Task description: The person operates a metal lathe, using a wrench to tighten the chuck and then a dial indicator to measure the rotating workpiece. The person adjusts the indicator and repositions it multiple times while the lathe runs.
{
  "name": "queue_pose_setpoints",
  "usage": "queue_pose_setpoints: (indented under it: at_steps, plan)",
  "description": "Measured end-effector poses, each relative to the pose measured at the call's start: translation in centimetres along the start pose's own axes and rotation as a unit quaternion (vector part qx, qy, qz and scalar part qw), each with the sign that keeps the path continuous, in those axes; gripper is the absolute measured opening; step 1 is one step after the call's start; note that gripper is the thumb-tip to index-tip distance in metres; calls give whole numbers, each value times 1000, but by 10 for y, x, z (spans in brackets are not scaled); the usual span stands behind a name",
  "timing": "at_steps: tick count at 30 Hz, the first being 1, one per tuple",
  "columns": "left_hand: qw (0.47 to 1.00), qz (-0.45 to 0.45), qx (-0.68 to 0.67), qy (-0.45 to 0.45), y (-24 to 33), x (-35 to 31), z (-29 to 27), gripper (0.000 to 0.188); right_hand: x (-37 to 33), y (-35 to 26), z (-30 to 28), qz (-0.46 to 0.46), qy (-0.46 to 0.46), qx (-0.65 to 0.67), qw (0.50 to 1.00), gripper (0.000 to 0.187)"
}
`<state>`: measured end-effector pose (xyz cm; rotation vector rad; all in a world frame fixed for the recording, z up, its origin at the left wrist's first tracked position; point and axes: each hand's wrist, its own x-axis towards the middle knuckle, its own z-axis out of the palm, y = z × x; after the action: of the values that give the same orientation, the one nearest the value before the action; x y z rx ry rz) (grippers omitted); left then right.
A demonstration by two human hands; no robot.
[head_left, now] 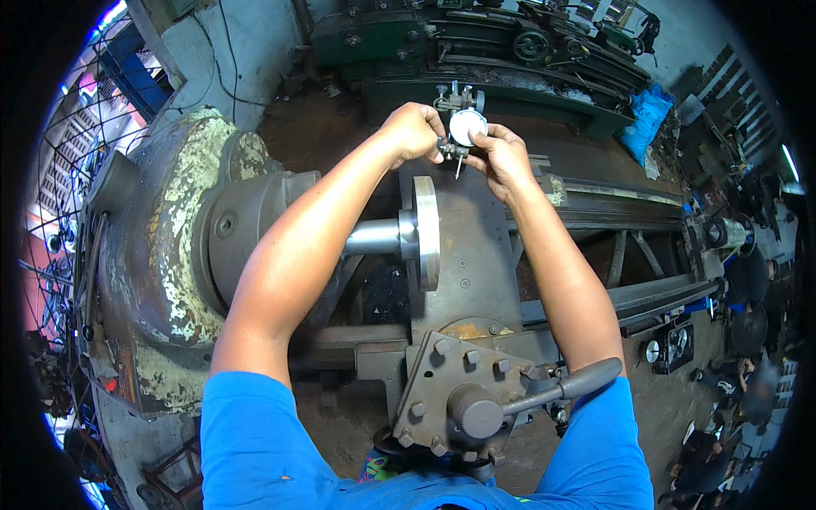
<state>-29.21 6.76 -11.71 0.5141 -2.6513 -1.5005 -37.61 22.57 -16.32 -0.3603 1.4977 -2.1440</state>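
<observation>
Both my arms stretch forward over a lathe, to the far side of its carriage. A dial indicator (467, 127) with a round white face sits upright on a jointed metal stand (456, 98). My right hand (501, 155) grips the indicator at its right edge, thumb near the face. At the stand's left side my left hand (414, 133) is closed, its fingertips pinching a small clamp or knob that they mostly hide. Nearer to me, a metal disc (427, 234) on a bright shaft (374, 237) projects from the chuck (255, 225); both hands are apart from it.
A square tool post (467, 378) with a long handle (565, 388) stands close to my body. The worn headstock (174, 255) is at left, the bed rails (612, 297) run right. Behind are a green lathe (510, 51) and a blue bag (648, 121).
</observation>
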Motion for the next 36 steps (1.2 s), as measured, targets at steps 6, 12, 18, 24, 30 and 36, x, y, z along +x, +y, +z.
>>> queue_pose_setpoints:
  at_steps: [6,12,18,24,30,36]
  plan:
    - [972,-153,-127,-124,4,1,-23,44,-1,1,-3,3,-12,-6,1000,20]
    - [942,-220,-214,-133,-1,4,-17,38,-2,-3,-2,-9,-15,-21,1000,22]
    - [985,-79,-144,-53,-8,7,-10,28,-2,-7,2,-14,-8,-29,999,23]
    - [999,12,40,11,1,2,-11,42,-3,-10,6,-19,18,-68,997,23]
    - [984,79,158,22,11,-5,-9,44,-2,-8,10,-24,40,-96,994,24]
    - [981,-124,-76,-128,-1,4,-22,46,0,-4,1,-7,13,-35,999,23]
